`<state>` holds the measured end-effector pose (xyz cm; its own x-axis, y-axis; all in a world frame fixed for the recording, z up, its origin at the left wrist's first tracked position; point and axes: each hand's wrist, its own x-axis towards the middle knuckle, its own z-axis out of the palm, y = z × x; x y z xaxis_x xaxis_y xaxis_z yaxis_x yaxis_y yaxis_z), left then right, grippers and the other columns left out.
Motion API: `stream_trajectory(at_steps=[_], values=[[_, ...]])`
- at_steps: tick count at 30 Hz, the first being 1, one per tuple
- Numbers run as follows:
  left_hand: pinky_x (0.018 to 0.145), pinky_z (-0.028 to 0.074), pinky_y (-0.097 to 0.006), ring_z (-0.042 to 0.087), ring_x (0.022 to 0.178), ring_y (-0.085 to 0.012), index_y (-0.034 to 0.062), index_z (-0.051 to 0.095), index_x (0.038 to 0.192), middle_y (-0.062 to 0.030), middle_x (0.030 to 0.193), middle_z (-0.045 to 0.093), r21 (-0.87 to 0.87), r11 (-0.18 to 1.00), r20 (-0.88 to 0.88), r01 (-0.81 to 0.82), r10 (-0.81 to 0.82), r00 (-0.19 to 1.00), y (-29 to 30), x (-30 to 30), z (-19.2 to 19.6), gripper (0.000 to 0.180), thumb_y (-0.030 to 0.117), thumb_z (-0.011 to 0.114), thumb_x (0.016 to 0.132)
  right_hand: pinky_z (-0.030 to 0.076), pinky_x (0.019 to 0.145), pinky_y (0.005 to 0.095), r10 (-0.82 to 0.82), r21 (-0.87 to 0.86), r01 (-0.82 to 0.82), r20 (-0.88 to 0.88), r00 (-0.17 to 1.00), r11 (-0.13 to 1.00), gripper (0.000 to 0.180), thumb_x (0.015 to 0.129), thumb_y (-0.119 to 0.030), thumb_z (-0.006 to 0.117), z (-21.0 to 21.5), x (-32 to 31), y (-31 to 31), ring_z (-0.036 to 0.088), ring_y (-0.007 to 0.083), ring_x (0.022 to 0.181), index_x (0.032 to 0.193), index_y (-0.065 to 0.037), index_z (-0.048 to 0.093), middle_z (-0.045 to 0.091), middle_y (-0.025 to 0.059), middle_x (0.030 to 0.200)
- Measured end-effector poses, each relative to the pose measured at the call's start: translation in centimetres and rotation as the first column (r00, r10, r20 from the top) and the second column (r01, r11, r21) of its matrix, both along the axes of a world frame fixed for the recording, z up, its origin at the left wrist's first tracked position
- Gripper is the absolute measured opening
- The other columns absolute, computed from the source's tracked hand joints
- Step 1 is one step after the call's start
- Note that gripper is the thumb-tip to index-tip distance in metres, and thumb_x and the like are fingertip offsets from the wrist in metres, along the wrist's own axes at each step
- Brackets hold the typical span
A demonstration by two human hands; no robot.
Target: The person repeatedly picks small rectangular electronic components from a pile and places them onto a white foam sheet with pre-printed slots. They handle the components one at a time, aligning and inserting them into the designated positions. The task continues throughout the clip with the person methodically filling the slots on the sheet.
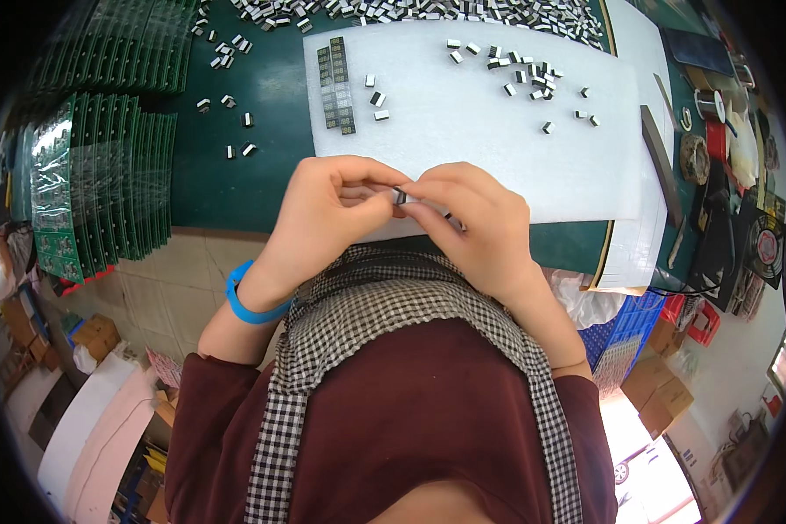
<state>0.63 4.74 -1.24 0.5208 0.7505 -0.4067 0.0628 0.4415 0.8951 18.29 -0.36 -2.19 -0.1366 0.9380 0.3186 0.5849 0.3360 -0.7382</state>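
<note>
Between my fingertips, just over the near edge of a white foam sheet [576, 188], is a small black-and-white digit display module [399, 196]. My left hand [327, 210] pinches it from the left, its wrist in a blue band. From the other side the thumb and fingertips of my right hand [480, 218] close on the same module. Something small and dark shows under the right fingers, too hidden to name. Beyond my hands, a block of display modules [336, 86] lies face up in rows on the foam. A few loose modules [379, 99] lie beside it.
More modules [537, 79] are scattered at the foam's right, and a large heap [410, 10] spreads along the far side. Green circuit boards [105, 179] stand in wrapped stacks at left. A grey bar [662, 166] and a solder spool [709, 105] lie at right.
</note>
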Motion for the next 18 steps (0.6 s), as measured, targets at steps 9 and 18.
stream_trajectory(at_steps=[9, 18], values=[[0.074, 0.051, -0.026, 0.057, 0.097, -0.0269, 0.0011, 0.064, 0.101, -0.0115, 0.105, 0.058, 0.832, 0.375, -0.548, 0.409, 0.437, 0.714, 2.2, -1.2, -0.7, 0.030, 0.002, 0.064, 0.071, 0.035, 0.044, 0.0177, -0.334, -0.528, 0.020, -0.508, 0.794, 0.849, 0.012, 0.080, -0.007, 0.069, 0.3, 1.5, 0.5, 0.046, 0.0030, 0.051, 0.091, -0.002, 0.068, 0.061, 0.0006, 0.082], [0.063, 0.051, -0.024, 0.058, 0.084, -0.0190, -0.0010, 0.060, 0.083, -0.0092, 0.089, 0.058, 0.705, -0.115, -0.588, 0.699, 0.455, 0.668, 2.9, -1.0, -2.3, 0.023, 0.001, 0.061, 0.060, 0.031, 0.044, 0.0173, -0.402, -0.609, -0.016, -0.544, 0.737, 0.793, 0.016, 0.082, -0.010, 0.068, -0.2, 1.9, 0.4, 0.041, 0.0019, 0.046, 0.093, 0.002, 0.067, 0.053, -0.0038, 0.053]])
